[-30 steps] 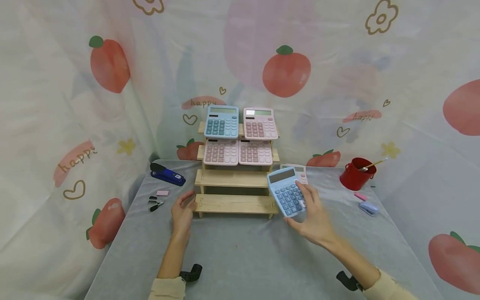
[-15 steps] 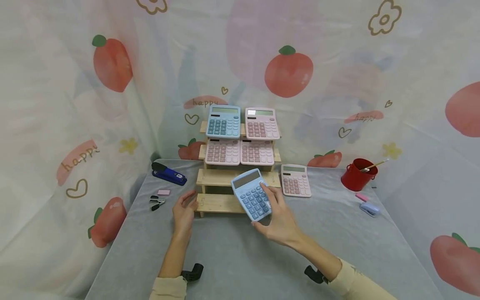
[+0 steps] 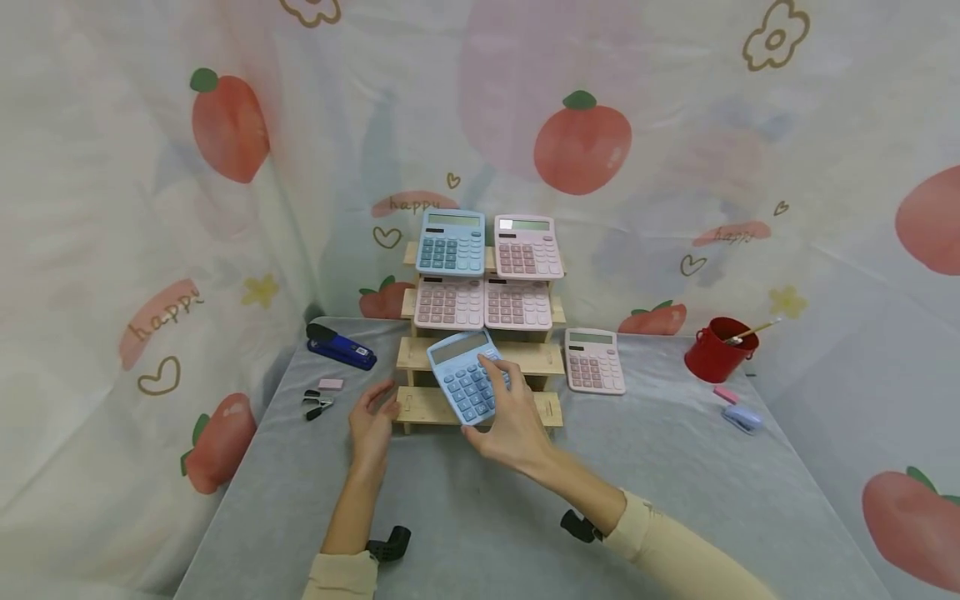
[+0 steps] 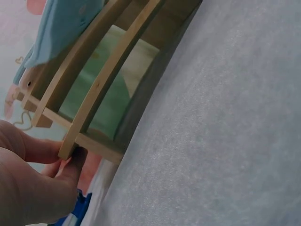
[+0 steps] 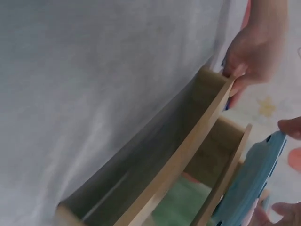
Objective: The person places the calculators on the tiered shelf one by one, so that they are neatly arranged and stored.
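Observation:
My right hand (image 3: 517, 427) holds a light blue calculator (image 3: 463, 385) by its edges, keys and screen facing up. It hangs tilted in front of the two lower steps of a wooden tiered stand (image 3: 531, 358). In the right wrist view, the calculator (image 5: 251, 176) appears edge-on close to one step, between the thumb and fingers. My left hand (image 3: 371, 427) grips the left end of the bottom step, thumb and fingers pinching its corner in the left wrist view. A blue calculator (image 3: 451, 243) and a pink one (image 3: 527, 248) lean on the top step, with two pink calculators (image 3: 450, 305) below them.
Right of the stand lies another pink calculator (image 3: 594, 362). Further right are a red bucket (image 3: 716, 354) with a pencil, a pink eraser (image 3: 725, 394) and a small blue stapler (image 3: 742, 418). A dark blue stapler (image 3: 343, 348) and another pink eraser (image 3: 330, 384) lie on the left.
The right hand has carried the light blue calculator leftward from beside the stand to in front of its lower steps, uncovering the pink calculator on the table. The left hand keeps its grip.

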`<state>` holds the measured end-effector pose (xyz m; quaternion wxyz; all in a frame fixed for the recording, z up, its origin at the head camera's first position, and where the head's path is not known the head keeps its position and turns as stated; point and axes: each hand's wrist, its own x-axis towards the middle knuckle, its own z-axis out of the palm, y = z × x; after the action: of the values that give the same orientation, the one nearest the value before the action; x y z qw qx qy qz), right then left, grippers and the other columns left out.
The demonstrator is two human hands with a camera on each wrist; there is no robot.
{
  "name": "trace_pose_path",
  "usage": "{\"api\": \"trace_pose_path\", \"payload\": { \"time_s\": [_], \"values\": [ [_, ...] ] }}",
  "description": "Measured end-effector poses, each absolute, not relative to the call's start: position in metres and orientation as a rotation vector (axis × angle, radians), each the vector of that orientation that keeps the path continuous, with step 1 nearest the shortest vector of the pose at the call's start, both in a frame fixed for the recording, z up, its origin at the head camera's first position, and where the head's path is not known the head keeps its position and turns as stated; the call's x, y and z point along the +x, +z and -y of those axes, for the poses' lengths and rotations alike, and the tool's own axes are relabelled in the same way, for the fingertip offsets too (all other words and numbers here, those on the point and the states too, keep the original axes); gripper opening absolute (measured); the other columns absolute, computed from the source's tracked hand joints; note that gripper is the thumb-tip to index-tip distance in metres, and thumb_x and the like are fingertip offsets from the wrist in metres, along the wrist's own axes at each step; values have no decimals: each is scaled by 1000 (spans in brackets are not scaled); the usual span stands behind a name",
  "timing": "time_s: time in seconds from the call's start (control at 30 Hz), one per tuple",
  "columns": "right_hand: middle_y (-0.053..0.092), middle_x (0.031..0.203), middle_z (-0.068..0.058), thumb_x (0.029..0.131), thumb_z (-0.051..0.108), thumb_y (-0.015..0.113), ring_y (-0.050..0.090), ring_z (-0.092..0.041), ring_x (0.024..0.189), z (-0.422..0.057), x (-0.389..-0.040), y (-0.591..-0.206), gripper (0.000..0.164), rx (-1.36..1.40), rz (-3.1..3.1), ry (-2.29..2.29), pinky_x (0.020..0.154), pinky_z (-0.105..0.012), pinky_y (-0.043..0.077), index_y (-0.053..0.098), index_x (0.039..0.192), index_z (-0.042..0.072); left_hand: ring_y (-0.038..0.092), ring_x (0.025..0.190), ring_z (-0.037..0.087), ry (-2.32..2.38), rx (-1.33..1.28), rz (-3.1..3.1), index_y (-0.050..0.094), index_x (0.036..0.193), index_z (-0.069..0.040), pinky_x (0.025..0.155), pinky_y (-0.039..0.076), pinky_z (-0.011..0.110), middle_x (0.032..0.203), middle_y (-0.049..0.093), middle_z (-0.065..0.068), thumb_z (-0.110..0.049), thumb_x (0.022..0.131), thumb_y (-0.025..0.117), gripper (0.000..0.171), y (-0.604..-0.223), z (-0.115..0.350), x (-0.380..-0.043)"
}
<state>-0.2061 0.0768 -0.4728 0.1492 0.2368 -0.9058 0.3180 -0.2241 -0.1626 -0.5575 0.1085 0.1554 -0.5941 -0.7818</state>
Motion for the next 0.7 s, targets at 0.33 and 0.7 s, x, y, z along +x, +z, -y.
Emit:
{"api": "trace_pose_path", "payload": {
  "time_s": [0.33, 0.7],
  "values": [
    [43, 143, -18, 69, 31, 92, 47, -39, 129, -33, -210, -476, 97, 601, 2584, 764, 107, -57, 39, 46, 153, 10, 54, 136, 37, -2281, 463, 1733, 54, 142, 5, 88, 51, 14, 150, 53, 21, 14, 94, 57, 48, -559, 162, -227],
    [45, 142, -18, 69, 29, 93, 47, -37, 127, -24, -219, -477, 90, 465, 2525, 844, 106, -55, 40, 52, 147, 8, 53, 139, 38, -2280, 473, 1736, 54, 142, 5, 99, 51, 23, 150, 52, 21, 14, 95, 57, 48, -556, 162, -225]
  ]
}}
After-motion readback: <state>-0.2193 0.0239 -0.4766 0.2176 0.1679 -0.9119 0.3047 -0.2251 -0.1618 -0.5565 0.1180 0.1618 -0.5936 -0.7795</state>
